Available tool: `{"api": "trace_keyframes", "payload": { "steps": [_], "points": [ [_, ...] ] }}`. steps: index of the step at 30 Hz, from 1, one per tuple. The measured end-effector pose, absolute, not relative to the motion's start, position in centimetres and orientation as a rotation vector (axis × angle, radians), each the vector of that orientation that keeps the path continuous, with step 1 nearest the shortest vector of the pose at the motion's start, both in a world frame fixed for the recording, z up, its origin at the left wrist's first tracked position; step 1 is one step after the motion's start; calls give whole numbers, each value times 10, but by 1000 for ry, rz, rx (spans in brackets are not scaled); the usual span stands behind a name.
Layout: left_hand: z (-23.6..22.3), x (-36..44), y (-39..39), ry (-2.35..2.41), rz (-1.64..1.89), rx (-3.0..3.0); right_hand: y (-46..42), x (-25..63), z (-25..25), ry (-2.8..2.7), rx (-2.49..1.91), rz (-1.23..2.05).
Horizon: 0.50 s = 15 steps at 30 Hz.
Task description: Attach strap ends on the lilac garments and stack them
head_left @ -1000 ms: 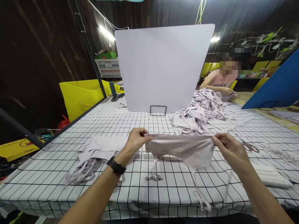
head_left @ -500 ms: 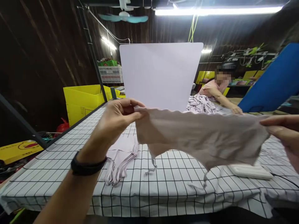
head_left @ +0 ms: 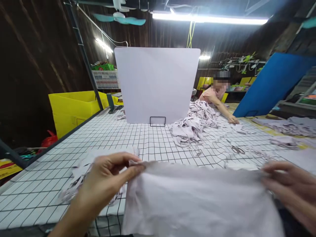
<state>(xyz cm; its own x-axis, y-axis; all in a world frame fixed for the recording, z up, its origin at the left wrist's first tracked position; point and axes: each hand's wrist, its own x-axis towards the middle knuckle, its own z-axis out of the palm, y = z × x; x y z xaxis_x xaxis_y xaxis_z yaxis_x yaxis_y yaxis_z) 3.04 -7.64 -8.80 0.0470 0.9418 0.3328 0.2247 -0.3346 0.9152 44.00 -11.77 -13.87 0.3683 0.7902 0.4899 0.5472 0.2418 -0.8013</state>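
Observation:
A pale lilac fabric piece [head_left: 197, 200] is stretched wide between my hands, close to the camera and above the near edge of the checked table [head_left: 138, 141]. My left hand [head_left: 108, 179] pinches its upper left corner between thumb and fingers. My right hand [head_left: 290, 187] grips the upper right corner, fingers closed on the cloth. Under my left hand lies a flat stack of the same lilac pieces [head_left: 81, 174] with straps hanging loose.
A white upright board [head_left: 156, 85] stands mid-table on a wire stand. A heap of lilac garments [head_left: 192, 123] lies right of it, where another person [head_left: 217, 97] reaches onto the table. Scissors [head_left: 235, 148] lie at right. Yellow bins [head_left: 71, 110] at left, a blue board [head_left: 269, 84] at right.
The fabric has come down and closer to the camera, filling the lower frame, and both hands have dropped with it. The view tilted up slightly; the other person's arm reaches further onto the table.

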Motion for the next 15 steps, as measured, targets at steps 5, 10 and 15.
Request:
{"api": "trace_keyframes", "payload": {
  "steps": [5,10,15],
  "points": [
    [-166,51,-21,1452,1051,1685,-48,417,-188,-1560,-1508,719],
    [-206,70,31,1861,631,1936,25,396,-232,-1710,-1574,559],
    [-216,79,53,1973,424,1991,58,388,-255,-1740,-1614,391]
  ]
}}
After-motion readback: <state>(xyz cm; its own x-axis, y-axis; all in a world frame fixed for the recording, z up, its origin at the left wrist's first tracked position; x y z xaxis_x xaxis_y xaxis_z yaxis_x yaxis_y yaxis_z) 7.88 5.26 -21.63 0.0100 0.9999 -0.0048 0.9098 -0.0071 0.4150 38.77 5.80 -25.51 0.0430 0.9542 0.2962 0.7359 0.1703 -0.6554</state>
